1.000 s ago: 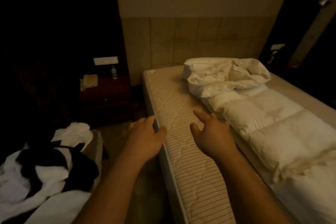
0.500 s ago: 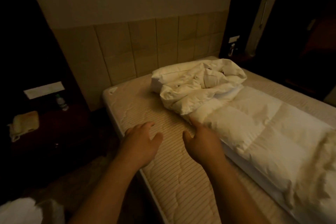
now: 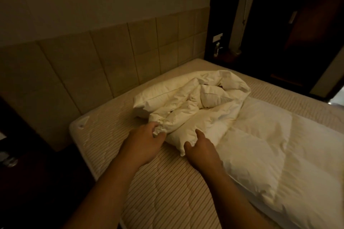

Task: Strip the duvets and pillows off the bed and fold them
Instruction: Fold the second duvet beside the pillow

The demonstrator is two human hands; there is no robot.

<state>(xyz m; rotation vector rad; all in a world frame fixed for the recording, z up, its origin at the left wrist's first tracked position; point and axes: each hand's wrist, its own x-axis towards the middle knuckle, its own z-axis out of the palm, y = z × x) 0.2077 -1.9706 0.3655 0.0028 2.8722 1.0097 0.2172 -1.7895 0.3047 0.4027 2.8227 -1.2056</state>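
Bare striped mattress (image 3: 152, 188) fills the near centre, padded headboard (image 3: 104, 65) at its far side. White duvet (image 3: 260, 154) lies along the mattress's right half, its far end bunched. Left hand (image 3: 144, 142): fingers curled, gripping the bunched near-left edge. Right hand (image 3: 202, 149): fingers partly spread, fingertips on the duvet, not clasping.

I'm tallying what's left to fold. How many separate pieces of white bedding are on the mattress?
2: a crumpled duvet bunched near the headboard, and a flatter quilted duvet along the right side. They overlap, so they may be a single piece.
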